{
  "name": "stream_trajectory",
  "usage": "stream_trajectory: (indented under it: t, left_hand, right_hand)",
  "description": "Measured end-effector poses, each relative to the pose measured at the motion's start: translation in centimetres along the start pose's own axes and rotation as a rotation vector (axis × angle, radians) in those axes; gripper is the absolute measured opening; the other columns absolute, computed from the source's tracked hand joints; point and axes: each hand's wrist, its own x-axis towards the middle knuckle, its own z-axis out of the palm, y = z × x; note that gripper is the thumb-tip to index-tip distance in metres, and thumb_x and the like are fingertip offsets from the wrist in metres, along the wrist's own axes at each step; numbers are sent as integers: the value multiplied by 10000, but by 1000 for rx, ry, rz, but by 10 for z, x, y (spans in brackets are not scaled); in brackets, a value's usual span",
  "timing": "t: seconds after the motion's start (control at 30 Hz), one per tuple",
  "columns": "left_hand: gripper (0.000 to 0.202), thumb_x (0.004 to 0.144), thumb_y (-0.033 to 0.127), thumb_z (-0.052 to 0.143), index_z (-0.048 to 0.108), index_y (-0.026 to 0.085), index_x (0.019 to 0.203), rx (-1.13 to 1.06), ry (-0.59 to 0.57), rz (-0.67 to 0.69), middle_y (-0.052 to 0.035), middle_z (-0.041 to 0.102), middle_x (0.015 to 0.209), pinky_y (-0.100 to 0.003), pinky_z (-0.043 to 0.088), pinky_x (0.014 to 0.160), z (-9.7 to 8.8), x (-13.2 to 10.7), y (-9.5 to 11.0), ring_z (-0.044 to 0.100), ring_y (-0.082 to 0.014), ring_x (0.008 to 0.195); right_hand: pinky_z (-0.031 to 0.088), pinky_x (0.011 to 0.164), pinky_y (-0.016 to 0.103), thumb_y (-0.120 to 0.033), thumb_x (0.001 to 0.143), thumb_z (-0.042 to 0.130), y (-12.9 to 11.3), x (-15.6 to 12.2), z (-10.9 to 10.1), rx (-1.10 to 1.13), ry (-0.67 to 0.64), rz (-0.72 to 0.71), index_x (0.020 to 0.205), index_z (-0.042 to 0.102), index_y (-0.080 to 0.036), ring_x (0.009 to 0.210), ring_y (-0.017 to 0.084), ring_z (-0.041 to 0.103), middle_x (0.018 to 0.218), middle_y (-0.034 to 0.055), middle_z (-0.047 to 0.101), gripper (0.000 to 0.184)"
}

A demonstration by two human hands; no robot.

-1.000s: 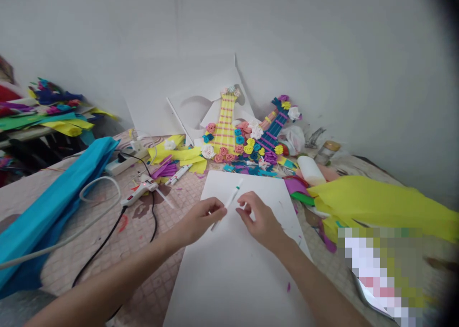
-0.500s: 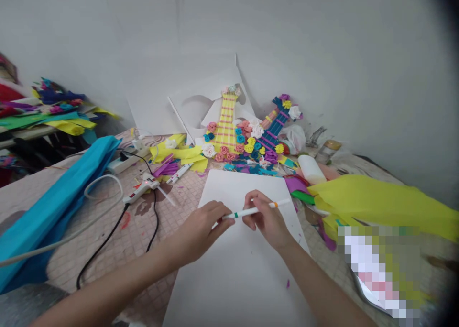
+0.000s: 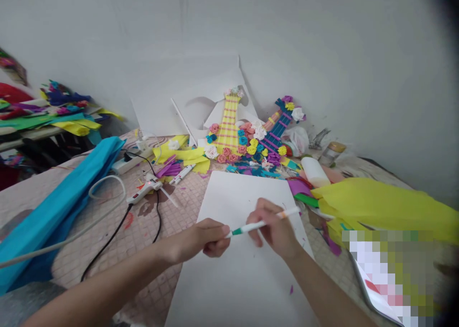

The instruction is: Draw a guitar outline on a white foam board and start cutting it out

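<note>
A slim white marker pen with a green band near one end and an orange one near the other slants across the view. My left hand is closed around its green-banded end, thumb on top. Fingers of my right hand, slightly blurred, grip the pen's barrel, and the orange-banded end sticks out past them. Whether a cap sits under the left fingers cannot be seen. Below both hands lies a large white board, with a few small purple scraps on it.
Behind the board stand a yellow guitar-shaped paper craft and a blue one, trimmed with paper flowers. At left are a power strip with cords and folded blue paper. Yellow paper and a partly blurred-out phone lie right.
My left hand has lowered slightly and turned, its fingers now curled more tightly at the pen's green end. More of the green part shows. The pen and right hand have shifted a little rightward and down.
</note>
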Motion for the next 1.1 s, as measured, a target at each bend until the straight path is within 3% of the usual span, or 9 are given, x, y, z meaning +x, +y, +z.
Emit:
stream_trajectory:
  t: [0.07,0.17,0.23,0.33,0.5,0.63,0.77,0.87,1.1]
  left_hand:
    - [405,819,516,230,231,213,549,44,50,-48,63,175,511,-247,210,443,-10,-2,-8,197,-93,454]
    - [425,835,468,141,336,205,564,545,369,-100,22,340,530,-246,345,506,-35,0,-20,359,-112,500]
    - [359,830,416,258,462,189,640,774,537,-125,-18,492,658,-262,393,647,-58,8,-27,485,-138,663]
    - [270,814,321,372,505,170,635,941,733,-228,-61,558,739,-317,387,752,-99,27,-36,530,-186,798]
    - [218,805,342,532,583,134,845,1087,901,-378,-70,585,984,-409,400,841,-145,46,-46,531,-202,961]
    - [312,830,358,510,541,141,1052,1084,920,-336,-96,535,1130,-445,392,881,-142,58,-47,509,-221,1030]
    - [312,852,391,473,560,139,1014,959,814,-256,-70,593,1000,-401,437,828,-115,79,-56,565,-178,906]
    - [338,850,385,478,528,135,1073,828,825,-201,-78,586,1035,-407,436,835,-99,91,-66,565,-184,928]
    - [347,872,393,332,512,156,1051,552,887,-94,-73,631,1008,-294,458,736,-93,90,-78,599,-188,897]
  right_hand:
    - [231,352,212,-396,770,520,-14,4,-15,76,161,-125,528,396,-208,291,72,279,309,-68,361,330]
    - [218,365,211,-389,755,556,-23,12,-30,107,306,-215,553,418,-211,305,67,268,323,-70,350,303]
    - [226,381,216,-390,764,554,-16,17,-29,114,287,-171,571,437,-208,325,74,311,345,-58,385,289]
    - [219,400,220,-376,780,537,4,21,-21,130,225,-82,593,470,-195,338,73,333,356,-48,408,269]
    - [216,413,222,-350,774,525,20,25,-21,156,262,-43,619,481,-192,346,76,335,363,-54,405,226]
    - [214,411,218,-329,756,533,26,28,-28,182,270,-16,615,490,-190,339,71,329,360,-59,397,202]
    - [281,438,226,-310,714,563,39,32,-38,132,335,-67,665,546,-192,384,86,397,398,-49,445,130]
    - [348,500,240,-284,676,601,51,33,-47,63,393,-78,723,587,-192,479,104,478,485,-33,509,104]
    - [338,463,231,-318,675,632,63,41,-57,-39,483,-36,668,592,-176,488,96,478,558,-21,526,148]
